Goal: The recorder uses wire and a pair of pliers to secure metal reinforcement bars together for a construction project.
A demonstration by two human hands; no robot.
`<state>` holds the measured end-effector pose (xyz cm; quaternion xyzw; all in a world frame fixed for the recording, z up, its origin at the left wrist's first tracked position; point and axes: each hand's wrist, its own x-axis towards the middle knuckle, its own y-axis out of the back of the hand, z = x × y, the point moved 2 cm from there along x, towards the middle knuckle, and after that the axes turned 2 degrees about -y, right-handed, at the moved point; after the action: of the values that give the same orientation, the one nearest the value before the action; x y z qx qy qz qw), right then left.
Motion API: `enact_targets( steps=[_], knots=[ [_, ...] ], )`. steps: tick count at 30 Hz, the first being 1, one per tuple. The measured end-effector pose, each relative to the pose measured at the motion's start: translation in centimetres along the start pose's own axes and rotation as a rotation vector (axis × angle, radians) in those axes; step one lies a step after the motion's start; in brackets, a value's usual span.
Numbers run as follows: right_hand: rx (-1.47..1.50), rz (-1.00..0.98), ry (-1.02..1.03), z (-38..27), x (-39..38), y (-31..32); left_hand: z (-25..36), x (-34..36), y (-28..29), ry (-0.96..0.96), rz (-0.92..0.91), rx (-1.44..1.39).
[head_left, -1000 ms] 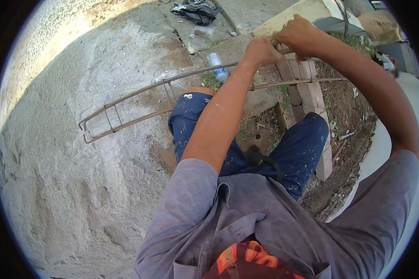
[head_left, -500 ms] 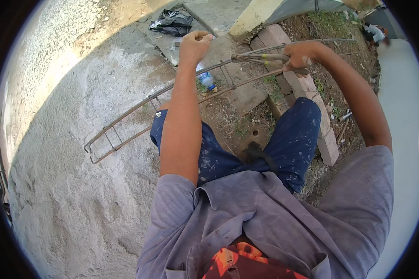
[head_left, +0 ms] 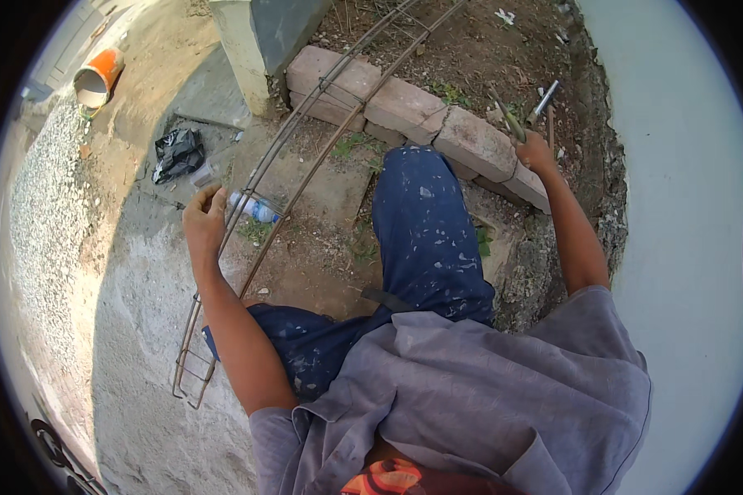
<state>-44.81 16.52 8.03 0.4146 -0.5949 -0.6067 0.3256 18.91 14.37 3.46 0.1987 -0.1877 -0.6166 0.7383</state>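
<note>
A long rebar cage (head_left: 361,106) of thin rods tied with small stirrups slants from the top middle to the lower left, past my legs. Beside its left rods is my left hand (head_left: 204,216), thumb and fingers drawn together; what they hold, if anything, is too small to make out. My right hand (head_left: 537,153), off to the right and apart from the cage, is closed round a pair of pincers (head_left: 512,122) pointing up and away from me. Beyond the pincers a short metal pipe (head_left: 543,102) lies on the soil.
A low row of pale blocks (head_left: 475,142) runs under the cage towards the right. Left of it are a water bottle (head_left: 256,207), a black plastic bag (head_left: 178,155) and a concrete post (head_left: 252,49). An orange bucket (head_left: 99,77) lies at the far left; a pale wall (head_left: 677,206) bounds the right.
The pincers have come off the cage and moved right in my right hand. My view has turned to the right, so the cage appears steeper. My left hand remains near the cage, fingers together.
</note>
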Motion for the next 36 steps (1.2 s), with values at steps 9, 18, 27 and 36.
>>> enact_targets(
  steps=[9,18,27,36],
  knots=[
    [0.039,0.168,0.747,-10.4,1.4,-4.6,0.9,-2.4,-3.3,0.005,0.078,-0.052],
    [0.518,0.359,0.99,-19.9,2.6,-3.2,4.4,-5.1,-5.1,-0.036,0.003,-0.179],
    [0.816,0.603,1.387,-29.1,-9.7,6.1,20.6,-5.3,-7.9,-0.173,0.024,-0.814],
    [1.327,-0.393,1.306,-34.5,-16.6,0.1,13.6,-9.4,-2.1,-0.043,0.318,-0.964]
  ],
)
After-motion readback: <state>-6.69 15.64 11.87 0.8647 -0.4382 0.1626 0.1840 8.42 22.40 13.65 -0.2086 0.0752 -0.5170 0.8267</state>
